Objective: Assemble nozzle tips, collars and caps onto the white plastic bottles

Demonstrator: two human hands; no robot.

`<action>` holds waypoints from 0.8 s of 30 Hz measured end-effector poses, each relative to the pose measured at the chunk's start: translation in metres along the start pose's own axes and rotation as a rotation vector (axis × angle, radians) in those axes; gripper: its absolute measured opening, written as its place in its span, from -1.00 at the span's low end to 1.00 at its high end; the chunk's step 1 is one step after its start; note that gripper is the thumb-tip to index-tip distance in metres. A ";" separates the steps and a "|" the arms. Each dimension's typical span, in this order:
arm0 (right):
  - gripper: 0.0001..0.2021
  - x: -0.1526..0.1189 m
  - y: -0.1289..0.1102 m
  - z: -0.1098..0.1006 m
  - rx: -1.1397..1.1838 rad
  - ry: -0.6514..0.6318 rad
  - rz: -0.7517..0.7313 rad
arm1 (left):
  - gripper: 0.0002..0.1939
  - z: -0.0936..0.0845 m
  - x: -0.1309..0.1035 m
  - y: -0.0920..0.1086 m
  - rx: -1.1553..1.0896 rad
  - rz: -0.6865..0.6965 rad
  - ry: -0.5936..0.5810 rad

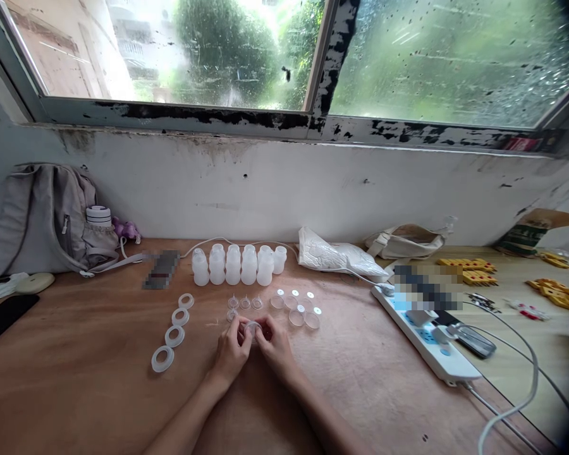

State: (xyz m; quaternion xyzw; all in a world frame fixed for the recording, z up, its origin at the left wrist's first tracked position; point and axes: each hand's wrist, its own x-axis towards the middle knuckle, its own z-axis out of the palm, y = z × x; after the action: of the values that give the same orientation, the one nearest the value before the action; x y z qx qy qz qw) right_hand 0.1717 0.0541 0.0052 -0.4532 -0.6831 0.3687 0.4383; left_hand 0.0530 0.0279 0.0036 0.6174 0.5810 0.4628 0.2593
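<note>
My left hand (234,346) and my right hand (274,346) meet over the table, fingertips pinching a small translucent plastic ring (253,325) from both sides. Fingers cover much of it, so its full shape is hidden. Just beyond my left fingers lie several clear pointed teats (245,303). To the right of them are several clear round caps (296,317) with white dots on top. A curved column of translucent rings (174,336) lies to the left. Farther back, several frosted white bottles (233,265) stand upright in two close rows.
A white power strip (427,338) with plugs and cables runs along the right side. White plastic packaging (332,253) and a beige pouch (403,241) lie by the wall. A grey backpack (42,221) stands at the left; yellow parts (469,268) lie far right.
</note>
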 end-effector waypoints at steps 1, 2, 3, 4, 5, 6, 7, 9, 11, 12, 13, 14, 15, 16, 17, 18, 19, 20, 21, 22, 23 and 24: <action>-0.88 0.000 0.000 0.000 0.002 -0.001 0.001 | -0.90 0.000 0.000 0.000 -0.004 -0.001 -0.001; -0.89 0.000 0.000 0.000 0.006 -0.004 0.000 | -0.90 0.000 0.000 0.000 -0.005 -0.002 -0.001; -0.89 0.000 0.000 0.000 0.010 -0.009 -0.002 | -0.91 0.000 0.000 0.000 -0.004 -0.002 -0.001; -0.89 0.000 -0.001 0.000 0.014 -0.014 -0.002 | -0.91 0.000 0.000 0.000 -0.001 -0.002 -0.003; -0.89 0.000 -0.001 0.000 0.016 -0.017 -0.002 | -0.91 0.000 0.000 -0.001 0.001 -0.001 -0.003; -0.90 0.000 -0.001 0.000 0.015 -0.018 -0.002 | -0.92 0.000 0.000 -0.001 0.002 0.000 -0.003; -0.90 0.000 -0.001 0.000 0.012 -0.017 -0.001 | -0.92 0.000 0.000 -0.001 0.002 0.001 -0.003; -0.91 0.000 -0.001 0.000 0.005 -0.012 -0.003 | -0.92 0.000 0.000 -0.002 0.001 0.003 0.001; -0.90 0.000 -0.001 0.000 0.001 -0.005 -0.004 | -0.92 0.000 0.001 -0.002 0.010 0.005 0.005; -0.90 0.000 -0.001 0.000 0.000 -0.002 -0.002 | -0.92 0.000 0.001 -0.002 0.017 0.004 0.004; -0.89 0.000 0.000 0.000 0.002 0.001 0.001 | -0.91 0.000 0.001 -0.002 0.024 0.003 0.002; -0.89 0.001 0.000 0.000 0.008 0.002 0.004 | -0.89 0.000 0.001 -0.002 0.028 0.002 -0.002; -0.89 0.001 0.000 -0.001 0.022 -0.001 0.007 | -0.87 -0.001 0.001 -0.002 0.028 0.003 -0.006; -0.89 0.002 0.000 -0.001 0.041 -0.010 0.006 | -0.85 0.000 0.002 -0.002 0.026 0.006 -0.010; -0.88 0.002 0.001 -0.001 0.062 -0.022 0.004 | -0.82 0.000 0.002 -0.003 0.022 0.012 -0.014; -0.87 0.002 0.001 -0.002 0.081 -0.032 0.001 | -0.79 0.000 0.001 -0.003 0.020 0.018 -0.016; -0.85 0.002 0.001 -0.002 0.097 -0.040 -0.002 | -0.76 0.000 0.001 -0.004 0.024 0.024 -0.017; -0.84 0.002 0.000 -0.002 0.106 -0.045 -0.005 | -0.74 0.001 0.001 -0.005 0.032 0.029 -0.018; -0.84 0.002 0.000 -0.002 0.108 -0.046 -0.008 | -0.74 0.002 0.001 -0.005 0.044 0.032 -0.017; -0.85 0.002 0.000 -0.003 0.106 -0.043 -0.010 | -0.73 0.002 0.001 -0.006 0.056 0.034 -0.016; -0.85 0.002 0.000 -0.003 0.101 -0.039 -0.012 | -0.74 0.003 0.002 -0.006 0.067 0.036 -0.015; -0.85 0.002 0.000 -0.003 0.094 -0.033 -0.015 | -0.74 0.003 0.002 -0.007 0.075 0.039 -0.013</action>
State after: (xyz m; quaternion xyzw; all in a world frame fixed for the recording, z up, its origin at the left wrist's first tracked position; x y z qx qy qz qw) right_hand 0.1736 0.0559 0.0068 -0.4210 -0.6756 0.4045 0.4502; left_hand 0.0523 0.0314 -0.0030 0.6408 0.5841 0.4416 0.2306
